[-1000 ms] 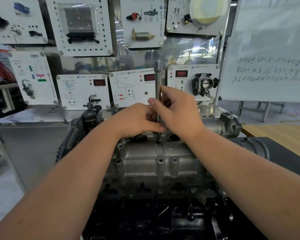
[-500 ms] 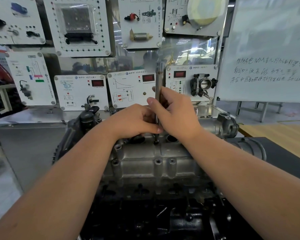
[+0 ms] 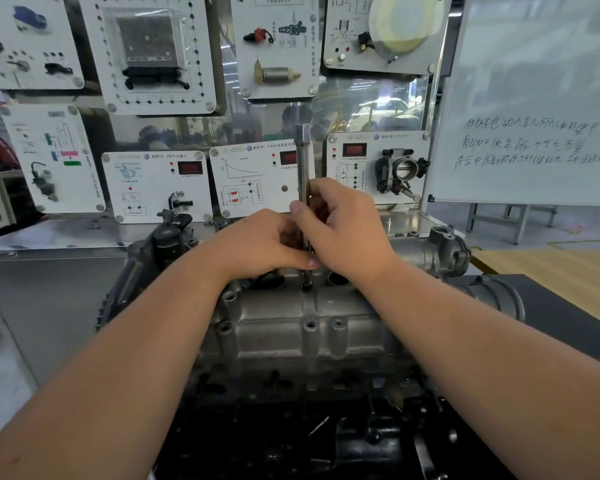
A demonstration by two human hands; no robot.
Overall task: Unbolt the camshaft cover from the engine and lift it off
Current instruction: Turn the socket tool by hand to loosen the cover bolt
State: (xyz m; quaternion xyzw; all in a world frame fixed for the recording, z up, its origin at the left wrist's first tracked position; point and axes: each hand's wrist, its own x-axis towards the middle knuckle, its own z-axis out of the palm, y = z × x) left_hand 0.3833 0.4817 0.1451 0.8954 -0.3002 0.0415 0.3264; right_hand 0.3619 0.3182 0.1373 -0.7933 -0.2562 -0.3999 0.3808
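A: Status on the camshaft cover [image 3: 305, 327]?

B: On the engine [image 3: 291, 427], seated flat, roughly mid-stand, with the dark block below it. Not lifted.

A: Hands?

B: Both on a long socket extension [image 3: 304, 188] that stands upright on the cover's far edge. Right hand [image 3: 343, 230] wraps the shaft higher up, thumb along it. Left hand [image 3: 267, 244] pinches it low, just above the tip. No ratchet on top, so I judge it's being spun by finger.

A: So a bolt is loose?

B: Likely loosened already, but the bolt head is hidden under the tip; can't tell how far out it is.

A: Other bolts?

B: Near-edge bosses [image 3: 309, 323] look like open holes, bolts probably gone. Far-side ones sit behind the hands, can't say.

A: Left to do?

B: Finish this bolt, check the hidden far row, then lift the cover clear. Well along, by my guess, not done.
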